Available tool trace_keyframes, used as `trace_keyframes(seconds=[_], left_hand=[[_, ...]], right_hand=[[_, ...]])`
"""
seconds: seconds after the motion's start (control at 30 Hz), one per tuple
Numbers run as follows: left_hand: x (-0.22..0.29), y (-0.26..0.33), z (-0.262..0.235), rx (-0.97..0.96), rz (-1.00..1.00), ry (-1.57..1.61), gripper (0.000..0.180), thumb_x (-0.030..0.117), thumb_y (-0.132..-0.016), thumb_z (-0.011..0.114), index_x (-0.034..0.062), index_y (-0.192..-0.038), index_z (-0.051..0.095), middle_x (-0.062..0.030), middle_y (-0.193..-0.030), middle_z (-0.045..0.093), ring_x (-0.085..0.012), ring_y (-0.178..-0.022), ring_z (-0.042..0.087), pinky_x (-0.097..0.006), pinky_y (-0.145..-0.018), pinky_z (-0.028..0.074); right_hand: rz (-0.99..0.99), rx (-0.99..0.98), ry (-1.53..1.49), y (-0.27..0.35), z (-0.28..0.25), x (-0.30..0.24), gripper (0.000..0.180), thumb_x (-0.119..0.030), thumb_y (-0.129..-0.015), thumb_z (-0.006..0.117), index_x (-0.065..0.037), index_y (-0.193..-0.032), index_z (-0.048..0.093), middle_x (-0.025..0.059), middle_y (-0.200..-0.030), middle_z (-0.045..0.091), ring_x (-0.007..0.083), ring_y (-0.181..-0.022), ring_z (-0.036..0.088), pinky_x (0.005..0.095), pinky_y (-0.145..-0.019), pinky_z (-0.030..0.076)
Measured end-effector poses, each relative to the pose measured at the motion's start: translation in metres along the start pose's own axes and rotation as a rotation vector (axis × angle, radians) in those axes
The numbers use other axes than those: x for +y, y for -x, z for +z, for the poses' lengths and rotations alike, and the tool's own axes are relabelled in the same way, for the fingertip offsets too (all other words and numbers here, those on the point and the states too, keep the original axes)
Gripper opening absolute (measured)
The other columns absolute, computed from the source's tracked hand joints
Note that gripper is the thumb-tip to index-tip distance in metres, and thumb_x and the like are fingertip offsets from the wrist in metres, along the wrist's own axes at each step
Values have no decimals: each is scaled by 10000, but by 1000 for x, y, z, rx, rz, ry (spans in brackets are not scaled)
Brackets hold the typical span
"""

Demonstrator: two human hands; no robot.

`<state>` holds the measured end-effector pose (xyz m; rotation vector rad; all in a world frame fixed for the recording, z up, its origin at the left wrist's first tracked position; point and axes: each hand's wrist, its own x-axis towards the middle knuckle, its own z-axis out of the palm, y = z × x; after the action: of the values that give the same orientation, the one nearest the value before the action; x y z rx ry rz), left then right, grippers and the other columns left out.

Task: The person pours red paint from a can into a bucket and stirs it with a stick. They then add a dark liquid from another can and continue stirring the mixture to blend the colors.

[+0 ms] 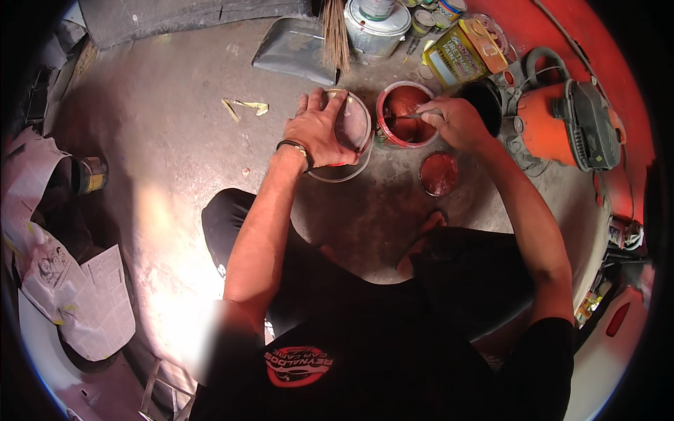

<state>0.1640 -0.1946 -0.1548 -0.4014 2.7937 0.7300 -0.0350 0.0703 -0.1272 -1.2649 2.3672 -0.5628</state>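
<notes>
My left hand (317, 130) spans the top of a round, greyish container (354, 123), fingers spread over its far side and thumb near its front rim. Some red shows at the container's front edge, below the thumb. To its right stands an open can of red paint (388, 126), its rim smeared red. My right hand (453, 121) is closed round a thin dark stirring stick (414, 116) that reaches into this can. In front of the can, a round red-coated lid (439, 174) lies on the floor.
Behind the right hand are a black bucket (479, 105) and an orange-and-black machine (554, 126). A yellow rectangular tin (456, 59), a large white pail (377, 31), a broom (335, 35) and a dustpan (295, 50) stand farther back. Newspaper (98, 302) hangs at left.
</notes>
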Motion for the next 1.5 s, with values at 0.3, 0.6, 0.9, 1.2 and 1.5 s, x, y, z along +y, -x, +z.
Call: trace_keyframes(seconds=[0.3, 0.6, 0.9, 1.2, 1.5], left_hand=[[29, 3, 5, -106, -142, -234, 1400, 499, -561, 987, 315, -1700, 194, -202, -1755, 150, -497, -1603, 166, -731, -1167, 351], [27, 6, 4, -85, -120, -216, 1378, 509, -588, 975, 305, -1704, 191, -218, -1758, 137, -505, -1601, 166, -737, -1158, 353], [38, 5, 3, -180, -129, -298, 1345, 577, -665, 941, 269, -1712, 156, -201, -1777, 52, -514, -1610, 99, -739, -1166, 336], [28, 12, 14, -158, -78, -336, 1247, 679, -749, 840, 286, -1716, 158, -154, -1792, -1, -487, -1625, 33, -775, -1198, 224], [13, 23, 5, -127, -60, -164, 1316, 517, -663, 959, 338, -1708, 178, -149, -1791, -1, -438, -1640, 13, -700, -1249, 224]], right_hand=[[63, -44, -52, -2, 3, -8, 226, -233, -965, 712, -95, -1125, 792, 131, -1122, 777, 343, -1002, 735, 429, -860, 566], [25, 49, -11, 6, 4, -9, 224, -210, -968, 701, -79, -1127, 789, 159, -1052, 773, 346, -959, 740, 426, -841, 566], [74, -97, -87, 7, 10, -15, 226, -218, -962, 704, -83, -1122, 788, 154, -1022, 773, 343, -943, 748, 421, -839, 573], [-8, 162, 70, -1, 6, -9, 216, -204, -950, 707, -88, -1114, 787, 143, -1030, 759, 340, -966, 730, 426, -846, 566], [56, -98, -24, 1, 3, -9, 203, -217, -961, 709, -102, -1105, 793, 156, -976, 763, 347, -914, 736, 433, -816, 563]])
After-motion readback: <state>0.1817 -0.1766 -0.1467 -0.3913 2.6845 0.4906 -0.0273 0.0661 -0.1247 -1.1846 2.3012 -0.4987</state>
